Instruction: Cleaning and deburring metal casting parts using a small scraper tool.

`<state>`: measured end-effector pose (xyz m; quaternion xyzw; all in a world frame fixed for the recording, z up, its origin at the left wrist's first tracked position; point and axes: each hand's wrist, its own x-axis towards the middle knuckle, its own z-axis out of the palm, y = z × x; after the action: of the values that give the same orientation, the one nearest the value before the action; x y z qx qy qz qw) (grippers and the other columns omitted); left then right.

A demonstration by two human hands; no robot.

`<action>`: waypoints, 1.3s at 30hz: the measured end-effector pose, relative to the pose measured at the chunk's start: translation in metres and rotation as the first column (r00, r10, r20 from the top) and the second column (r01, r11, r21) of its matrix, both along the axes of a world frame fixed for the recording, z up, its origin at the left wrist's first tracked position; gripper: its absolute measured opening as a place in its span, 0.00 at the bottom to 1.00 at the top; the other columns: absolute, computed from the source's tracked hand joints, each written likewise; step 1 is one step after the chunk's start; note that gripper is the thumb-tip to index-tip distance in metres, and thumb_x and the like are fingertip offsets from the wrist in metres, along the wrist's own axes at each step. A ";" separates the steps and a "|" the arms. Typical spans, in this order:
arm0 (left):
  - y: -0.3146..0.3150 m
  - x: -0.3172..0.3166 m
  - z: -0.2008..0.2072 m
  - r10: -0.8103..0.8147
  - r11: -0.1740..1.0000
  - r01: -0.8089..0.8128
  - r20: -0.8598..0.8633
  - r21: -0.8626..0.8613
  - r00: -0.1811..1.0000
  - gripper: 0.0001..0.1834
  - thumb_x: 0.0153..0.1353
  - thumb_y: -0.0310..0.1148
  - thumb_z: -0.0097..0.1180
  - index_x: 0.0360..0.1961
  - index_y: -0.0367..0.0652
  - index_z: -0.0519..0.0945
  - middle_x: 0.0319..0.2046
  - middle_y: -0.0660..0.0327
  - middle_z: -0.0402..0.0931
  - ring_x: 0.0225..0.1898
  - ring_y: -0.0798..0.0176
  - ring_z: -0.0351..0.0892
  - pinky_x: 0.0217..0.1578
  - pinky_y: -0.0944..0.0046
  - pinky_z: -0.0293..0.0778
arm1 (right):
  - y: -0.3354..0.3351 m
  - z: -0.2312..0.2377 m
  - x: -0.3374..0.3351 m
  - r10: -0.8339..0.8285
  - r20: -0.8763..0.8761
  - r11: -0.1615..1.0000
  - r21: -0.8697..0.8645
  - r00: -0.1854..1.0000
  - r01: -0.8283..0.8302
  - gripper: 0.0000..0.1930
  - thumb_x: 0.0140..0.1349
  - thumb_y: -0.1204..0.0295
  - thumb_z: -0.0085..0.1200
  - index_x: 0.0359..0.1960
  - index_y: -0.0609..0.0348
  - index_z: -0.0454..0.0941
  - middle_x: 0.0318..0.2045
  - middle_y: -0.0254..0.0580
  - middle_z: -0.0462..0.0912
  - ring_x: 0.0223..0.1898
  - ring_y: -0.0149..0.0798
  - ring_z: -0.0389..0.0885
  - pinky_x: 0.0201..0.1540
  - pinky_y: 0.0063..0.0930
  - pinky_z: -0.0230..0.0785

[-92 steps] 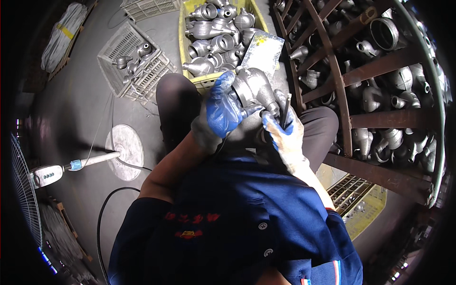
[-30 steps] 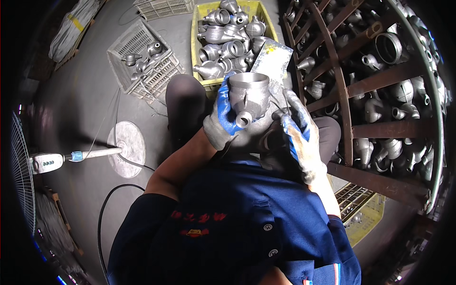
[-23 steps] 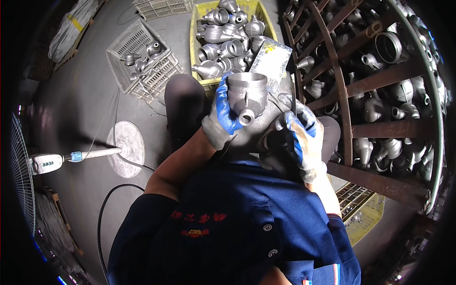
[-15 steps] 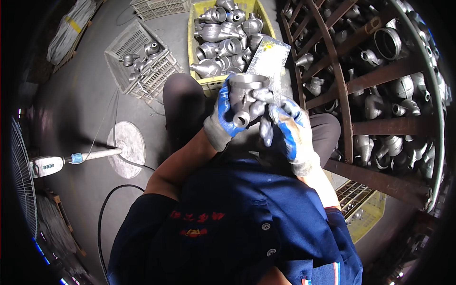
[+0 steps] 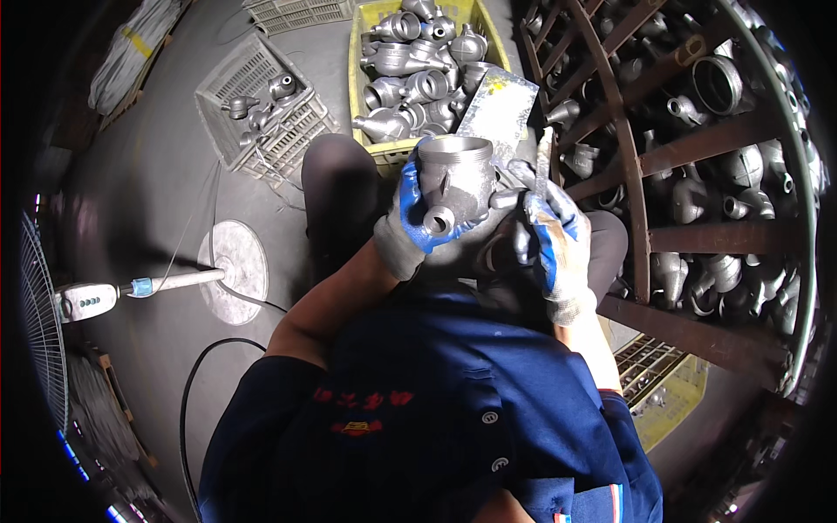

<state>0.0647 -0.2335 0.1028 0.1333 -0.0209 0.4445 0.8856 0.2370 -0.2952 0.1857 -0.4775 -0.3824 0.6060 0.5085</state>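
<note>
My left hand [image 5: 414, 209], in a blue-coated grey glove, is closed around a grey metal pipe-fitting casting [image 5: 458, 179]. The casting's wide ringed mouth faces up, and a small round spout points toward me. To its right, my right hand [image 5: 554, 231] in a like glove is closed on a narrow, flat, file-like metal tool [image 5: 542, 166] that sticks up from the fist. The fingers of my right hand stand close beside the casting, with the tool apart from it. Behind both hands lies a sloping, scuffed metal plate [image 5: 497, 113], resting at the edge of a yellow crate [image 5: 359, 87].
The yellow crate is full of similar castings. A grey plastic crate [image 5: 228, 144] with a few small castings stands to its left. On the right rises a brown metal cage [image 5: 641, 209] packed with castings. A standing fan [image 5: 87, 302] with a round base [image 5: 234, 275] is at left.
My right hand has moved to the right with the tool, away from the casting. The casting has turned slightly in my left hand, showing more of its side.
</note>
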 end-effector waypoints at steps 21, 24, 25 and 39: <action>0.001 -0.012 -0.005 0.881 0.435 0.605 -0.455 0.667 -0.131 0.36 0.59 0.50 0.55 0.65 0.51 0.60 0.62 0.62 0.63 0.64 0.63 0.61 0.64 0.54 0.55 | -0.015 -0.013 0.010 -0.294 0.748 0.805 0.529 0.595 -0.268 0.17 0.53 0.74 0.60 0.47 0.54 0.79 0.33 0.44 0.80 0.30 0.45 0.79 0.34 0.31 0.72; -0.006 -0.006 0.006 0.868 0.464 0.309 -0.495 0.830 0.025 0.20 0.57 0.31 0.56 0.52 0.46 0.74 0.51 0.59 0.74 0.56 0.61 0.70 0.58 0.62 0.64 | -0.015 -0.016 0.007 -0.375 0.779 0.783 0.556 0.503 -0.277 0.18 0.48 0.75 0.61 0.44 0.51 0.80 0.32 0.45 0.79 0.31 0.48 0.79 0.34 0.37 0.72; -0.006 -0.005 0.003 0.869 0.464 0.308 -0.495 0.830 0.026 0.20 0.57 0.31 0.56 0.52 0.46 0.74 0.51 0.59 0.74 0.56 0.61 0.70 0.58 0.62 0.64 | -0.015 -0.019 0.008 -0.376 0.779 0.783 0.556 0.502 -0.277 0.18 0.48 0.75 0.61 0.44 0.51 0.80 0.32 0.45 0.79 0.31 0.48 0.79 0.34 0.37 0.72; 0.007 -0.018 0.014 0.248 0.895 -0.033 -0.435 0.444 0.866 0.32 0.61 0.43 0.57 0.60 0.37 0.60 0.53 0.56 0.68 0.53 0.61 0.72 0.52 0.61 0.73 | 0.001 0.017 0.029 0.301 0.317 0.949 -0.189 0.899 -0.251 0.11 0.59 0.77 0.50 0.41 0.67 0.81 0.24 0.34 0.82 0.27 0.21 0.75 0.31 0.18 0.68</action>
<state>0.0471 -0.2270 0.1165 0.4287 0.1138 0.4469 0.7769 0.2662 -0.2945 0.2024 -0.5514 -0.4843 0.6057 0.3074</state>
